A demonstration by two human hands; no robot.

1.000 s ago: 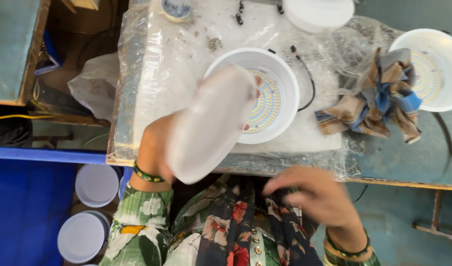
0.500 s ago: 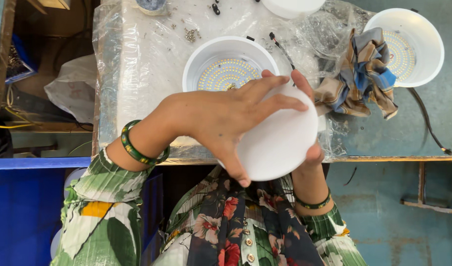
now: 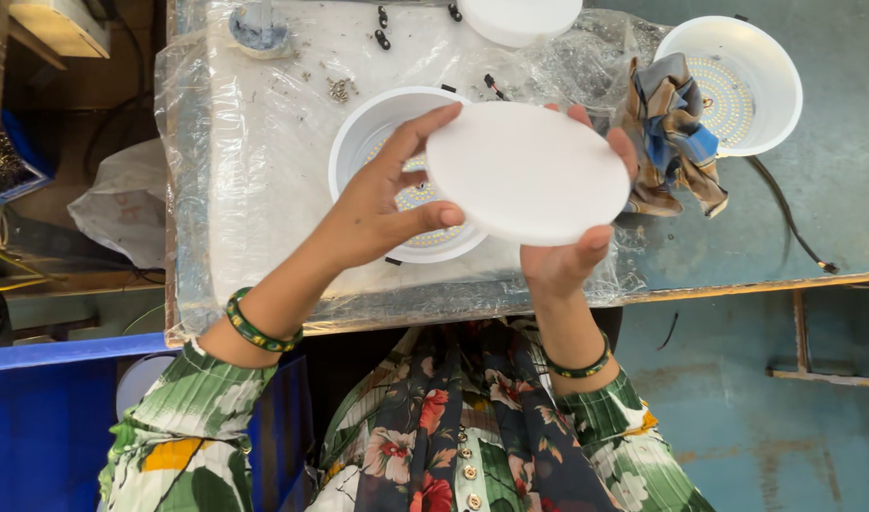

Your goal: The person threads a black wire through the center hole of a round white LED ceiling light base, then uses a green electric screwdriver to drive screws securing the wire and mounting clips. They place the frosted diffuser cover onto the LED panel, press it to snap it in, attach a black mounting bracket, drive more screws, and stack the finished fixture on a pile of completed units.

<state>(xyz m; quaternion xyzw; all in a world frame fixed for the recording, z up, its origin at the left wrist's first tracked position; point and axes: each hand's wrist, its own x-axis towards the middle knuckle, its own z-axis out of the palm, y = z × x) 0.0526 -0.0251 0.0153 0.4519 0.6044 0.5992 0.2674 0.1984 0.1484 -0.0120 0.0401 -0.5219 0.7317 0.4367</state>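
Observation:
A round white diffuser cover (image 3: 529, 171) is held flat above the bench between both hands. My left hand (image 3: 382, 204) grips its left rim, fingers spread over the top edge and thumb below. My right hand (image 3: 567, 256) supports its lower right rim from underneath, fingertips showing past the far edge. Right under the cover sits a white round lamp housing (image 3: 378, 128) with an LED board inside, resting on the plastic-wrapped white work surface (image 3: 264, 171).
A second white LED housing (image 3: 738, 85) stands at the back right, with a checked cloth (image 3: 676, 133) beside it. Another white cover (image 3: 520, 19) lies at the far edge. Loose screws (image 3: 338, 90) and black wires (image 3: 790, 223) lie about. A blue crate (image 3: 36, 427) sits lower left.
The cover has come up from near my lap to above the lamp housing. My right hand has joined my left on its rim. The view has shifted, so the bench sits more to the right.

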